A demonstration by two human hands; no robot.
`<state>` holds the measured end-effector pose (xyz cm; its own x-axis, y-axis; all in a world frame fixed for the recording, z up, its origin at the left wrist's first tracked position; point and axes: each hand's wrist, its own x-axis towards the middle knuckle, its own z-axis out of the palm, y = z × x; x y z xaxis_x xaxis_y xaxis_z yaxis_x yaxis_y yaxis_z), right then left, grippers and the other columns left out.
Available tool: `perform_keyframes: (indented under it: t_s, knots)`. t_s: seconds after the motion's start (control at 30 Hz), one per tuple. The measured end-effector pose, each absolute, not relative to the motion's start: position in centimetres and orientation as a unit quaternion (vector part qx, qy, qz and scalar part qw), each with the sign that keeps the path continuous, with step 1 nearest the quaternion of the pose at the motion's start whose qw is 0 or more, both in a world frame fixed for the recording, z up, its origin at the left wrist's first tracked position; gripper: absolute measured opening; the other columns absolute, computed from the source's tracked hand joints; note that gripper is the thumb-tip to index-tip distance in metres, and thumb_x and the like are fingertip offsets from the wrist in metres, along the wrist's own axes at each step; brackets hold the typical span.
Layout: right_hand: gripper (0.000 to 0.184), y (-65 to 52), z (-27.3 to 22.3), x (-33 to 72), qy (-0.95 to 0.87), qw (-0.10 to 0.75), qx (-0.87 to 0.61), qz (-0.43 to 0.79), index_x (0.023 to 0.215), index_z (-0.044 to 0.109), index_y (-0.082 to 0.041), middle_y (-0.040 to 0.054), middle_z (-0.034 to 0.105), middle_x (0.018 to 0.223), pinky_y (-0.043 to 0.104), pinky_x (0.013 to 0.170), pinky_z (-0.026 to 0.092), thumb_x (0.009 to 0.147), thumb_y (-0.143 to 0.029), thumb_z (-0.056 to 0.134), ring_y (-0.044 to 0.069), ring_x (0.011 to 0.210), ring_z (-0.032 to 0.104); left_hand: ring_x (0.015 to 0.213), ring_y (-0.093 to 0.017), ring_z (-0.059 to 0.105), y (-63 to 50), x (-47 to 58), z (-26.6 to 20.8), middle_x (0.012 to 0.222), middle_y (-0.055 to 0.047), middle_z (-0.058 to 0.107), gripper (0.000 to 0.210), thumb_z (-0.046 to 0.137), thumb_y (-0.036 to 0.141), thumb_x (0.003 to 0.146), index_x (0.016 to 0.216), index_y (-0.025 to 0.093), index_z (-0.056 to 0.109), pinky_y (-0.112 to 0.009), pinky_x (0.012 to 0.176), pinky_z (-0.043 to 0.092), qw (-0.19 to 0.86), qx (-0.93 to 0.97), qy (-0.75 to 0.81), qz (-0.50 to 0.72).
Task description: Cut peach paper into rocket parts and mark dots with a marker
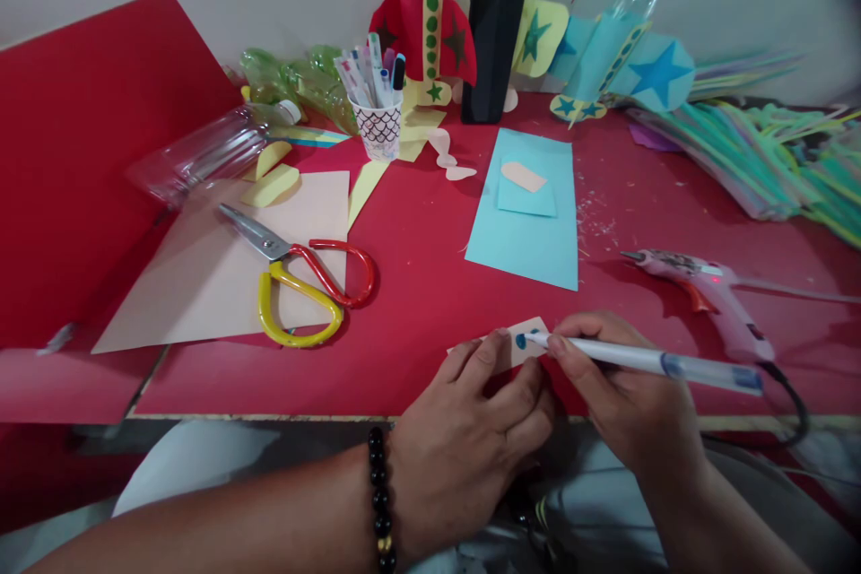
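A small pale paper strip [536,326] lies at the front edge of the red table, with blue dots drawn on it. My left hand [481,421], wearing a black bead bracelet, holds the strip down with bent fingers that cover part of it. Between the fingers of my right hand [622,386] is a white marker [619,354], its tip touching the strip beside a blue dot. Beyond my hands lies a light blue sheet [525,247], bearing a smaller blue piece [528,204] and a pale cut-out [524,177].
Scissors [300,269] lie on a pale sheet [181,287] at left. A pink glue gun [713,287] is at right, its cord trailing off the edge. Behind stand a cup of markers [378,130], a black object [494,58] and decorated bottles [598,63]; pipe cleaners [760,161] pile up right.
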<state>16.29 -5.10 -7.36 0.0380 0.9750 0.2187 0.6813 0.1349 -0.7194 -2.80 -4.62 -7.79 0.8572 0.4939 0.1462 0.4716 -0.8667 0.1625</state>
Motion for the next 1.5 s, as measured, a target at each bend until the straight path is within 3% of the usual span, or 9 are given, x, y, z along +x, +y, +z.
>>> perform_keyframes:
  t_s: [0.87, 1.13, 1.33, 1.5]
  knots:
    - [0.010, -5.1, -7.4, 16.3, -0.676, 0.350, -0.605, 0.234, 0.081, 0.059, -0.025, 0.0004, 0.063, 0.073, 0.028, 0.055, 0.046, 0.090, -0.026, 0.055, 0.017, 0.066, 0.060, 0.135, -0.037, 0.029, -4.5, -2.8, -7.7, 0.147, -0.004, 0.041, 0.044, 0.035, 0.033, 0.098, 0.138, 0.017, 0.044, -0.052, 0.107, 0.032, 0.073, 0.961, 0.253, 0.085]
    - [0.006, -5.7, -8.1, 16.3, -0.534, 0.521, -0.618, 0.248, 0.092, 0.060, -0.024, 0.0025, 0.065, 0.079, 0.033, 0.064, 0.053, 0.089, -0.029, 0.058, 0.020, 0.070, 0.065, 0.136, -0.035, 0.028, -4.5, -3.1, -7.7, 0.148, -0.004, 0.039, 0.044, 0.035, 0.037, 0.098, 0.137, 0.019, 0.043, -0.053, 0.107, 0.032, 0.111, 0.958, 0.252, 0.087]
    - [0.007, -6.0, -8.4, 16.4, -0.596, 0.466, -0.621, 0.204, 0.095, 0.062, -0.024, 0.0026, 0.067, 0.085, 0.032, 0.069, 0.053, 0.088, -0.026, 0.060, 0.019, 0.077, 0.066, 0.138, -0.035, 0.025, -4.4, -3.3, -7.8, 0.152, -0.003, 0.034, 0.047, 0.036, 0.037, 0.098, 0.140, 0.018, 0.039, -0.052, 0.109, 0.031, 0.122, 0.955, 0.256, 0.085]
    - [0.009, -6.0, -8.9, 16.8, -0.610, 0.440, -0.628, 0.199, 0.097, 0.061, -0.023, 0.0032, 0.066, 0.085, 0.033, 0.069, 0.052, 0.089, -0.027, 0.059, 0.020, 0.077, 0.065, 0.140, -0.029, 0.027, -4.4, -4.4, -7.4, 0.146, -0.003, 0.042, 0.047, 0.037, 0.043, 0.097, 0.138, 0.019, 0.042, -0.047, 0.116, 0.023, 0.132, 0.950, 0.266, 0.097]
